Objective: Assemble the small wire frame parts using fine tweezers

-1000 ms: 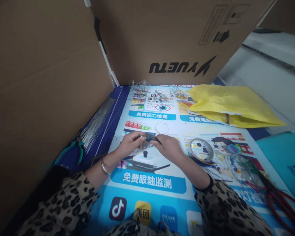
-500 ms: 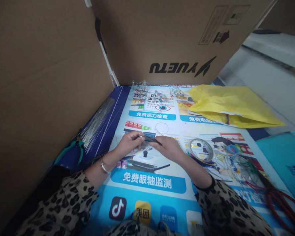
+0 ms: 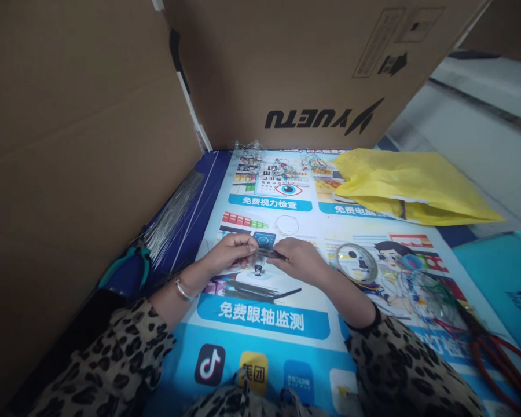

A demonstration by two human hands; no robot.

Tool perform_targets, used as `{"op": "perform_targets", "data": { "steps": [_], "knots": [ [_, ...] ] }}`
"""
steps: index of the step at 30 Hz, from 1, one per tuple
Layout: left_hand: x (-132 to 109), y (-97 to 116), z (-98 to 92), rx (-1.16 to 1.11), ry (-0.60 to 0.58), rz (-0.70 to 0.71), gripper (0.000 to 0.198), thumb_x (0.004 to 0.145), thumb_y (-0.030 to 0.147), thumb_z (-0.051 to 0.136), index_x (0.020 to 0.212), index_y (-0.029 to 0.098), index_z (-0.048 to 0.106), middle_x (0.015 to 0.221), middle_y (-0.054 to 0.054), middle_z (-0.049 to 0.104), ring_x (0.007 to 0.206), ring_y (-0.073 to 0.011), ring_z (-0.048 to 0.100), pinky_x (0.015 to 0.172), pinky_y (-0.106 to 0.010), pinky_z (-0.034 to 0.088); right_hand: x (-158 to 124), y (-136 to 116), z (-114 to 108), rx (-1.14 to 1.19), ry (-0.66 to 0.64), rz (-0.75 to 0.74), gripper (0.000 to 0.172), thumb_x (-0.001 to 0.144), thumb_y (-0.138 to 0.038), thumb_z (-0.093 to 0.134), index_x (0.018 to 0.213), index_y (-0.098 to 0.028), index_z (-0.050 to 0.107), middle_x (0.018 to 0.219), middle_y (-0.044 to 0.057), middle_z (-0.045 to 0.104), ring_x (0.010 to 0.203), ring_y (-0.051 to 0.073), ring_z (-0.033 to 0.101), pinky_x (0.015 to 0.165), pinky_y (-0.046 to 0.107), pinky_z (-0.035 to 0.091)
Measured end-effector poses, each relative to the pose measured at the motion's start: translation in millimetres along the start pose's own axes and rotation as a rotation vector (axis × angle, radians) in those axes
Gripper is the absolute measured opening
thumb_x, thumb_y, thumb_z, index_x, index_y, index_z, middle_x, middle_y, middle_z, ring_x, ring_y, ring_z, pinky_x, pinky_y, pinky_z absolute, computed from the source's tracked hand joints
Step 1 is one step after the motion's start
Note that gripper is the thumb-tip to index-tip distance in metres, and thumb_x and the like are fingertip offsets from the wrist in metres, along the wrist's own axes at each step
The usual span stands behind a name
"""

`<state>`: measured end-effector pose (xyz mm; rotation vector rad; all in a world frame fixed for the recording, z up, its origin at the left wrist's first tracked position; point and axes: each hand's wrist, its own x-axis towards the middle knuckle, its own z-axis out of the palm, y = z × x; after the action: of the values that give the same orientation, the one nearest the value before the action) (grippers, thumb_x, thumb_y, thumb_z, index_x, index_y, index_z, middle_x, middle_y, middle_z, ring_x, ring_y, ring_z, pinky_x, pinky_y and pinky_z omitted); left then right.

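My left hand point(image 3: 228, 252) and my right hand point(image 3: 298, 260) meet over a printed blue poster point(image 3: 264, 318) on the table. Both are pinched on a thin dark wire-like piece point(image 3: 268, 252) stretched between them. The left fingers are curled at its left end, and the right fingers grip its right end. A silver bangle point(image 3: 181, 288) sits on my left wrist. Both arms wear leopard-print sleeves. Just beyond the hands lies a small beaded ring point(image 3: 286, 225).
Cardboard walls point(image 3: 82, 133) stand at the left and back. A bundle of silver wires point(image 3: 171, 217) and teal pliers point(image 3: 132, 263) lie at the left. A yellow bag point(image 3: 410, 185) lies at the back right. Coiled wire point(image 3: 355, 262), coloured wires point(image 3: 429, 295) and red-handled scissors point(image 3: 497, 353) lie at the right.
My hands have drawn slightly apart along the dark piece and shifted a little; nothing else has moved.
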<state>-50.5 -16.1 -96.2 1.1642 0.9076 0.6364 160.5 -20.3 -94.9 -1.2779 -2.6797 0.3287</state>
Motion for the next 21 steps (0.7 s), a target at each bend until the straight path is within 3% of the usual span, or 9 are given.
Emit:
{"op": "perform_targets", "data": {
  "steps": [7, 11, 13, 16, 21],
  "knots": [
    [0.9, -3.8, 0.1, 0.075, 0.009, 0.042, 0.022, 0.076, 0.035, 0.056, 0.077, 0.013, 0.053, 0.056, 0.002, 0.053, 0.044, -0.0051, 0.045, 0.04, -0.015, 0.029, -0.6, -1.9, -0.6, -0.095, 0.008, 0.036, 0.034, 0.087, -0.047, 0.038, 0.083, -0.019, 0.058, 0.082, 0.005, 0.065, 0.079, 0.016, 0.057, 0.061, 0.024, 0.031],
    [1.6, -1.7, 2.3, 0.225, 0.128, 0.259, 0.02, 0.078, 0.033, 0.054, 0.085, 0.014, 0.057, 0.072, -0.002, 0.058, 0.066, -0.0102, 0.054, 0.06, -0.022, 0.043, 0.3, -4.2, -1.2, -0.113, -0.002, 0.122, 0.033, 0.087, -0.046, 0.039, 0.083, -0.02, 0.059, 0.084, 0.005, 0.066, 0.079, 0.016, 0.058, 0.06, 0.025, 0.031],
    [1.5, 0.8, 3.1, 0.346, 0.205, 0.397, 0.017, 0.078, 0.03, 0.055, 0.082, 0.014, 0.06, 0.081, -0.004, 0.059, 0.078, -0.0129, 0.055, 0.074, -0.026, 0.043, 0.8, -5.5, -1.3, -0.121, -0.01, 0.146, 0.032, 0.086, -0.045, 0.04, 0.084, -0.02, 0.059, 0.083, 0.005, 0.066, 0.078, 0.016, 0.058, 0.059, 0.025, 0.032],
    [0.8, 2.6, 3.1, 0.501, 0.297, 0.525, 0.016, 0.08, 0.028, 0.052, 0.078, 0.015, 0.063, 0.083, -0.005, 0.059, 0.083, -0.0147, 0.054, 0.08, -0.029, 0.041, 0.8, -6.7, -0.9, -0.129, -0.011, 0.154, 0.029, 0.086, -0.043, 0.041, 0.085, -0.02, 0.06, 0.085, 0.005, 0.066, 0.079, 0.017, 0.058, 0.06, 0.025, 0.033],
    [-1.0, 2.1, 2.8, 0.578, 0.224, 0.614, 0.012, 0.079, 0.023, 0.053, 0.085, 0.016, 0.062, 0.086, -0.006, 0.06, 0.084, -0.0152, 0.055, 0.079, -0.03, 0.042, -0.7, -7.4, -0.1, -0.155, 0.009, 0.158, 0.026, 0.086, -0.038, 0.041, 0.086, -0.02, 0.06, 0.083, 0.004, 0.065, 0.079, 0.017, 0.058, 0.061, 0.025, 0.033]
  ]
}}
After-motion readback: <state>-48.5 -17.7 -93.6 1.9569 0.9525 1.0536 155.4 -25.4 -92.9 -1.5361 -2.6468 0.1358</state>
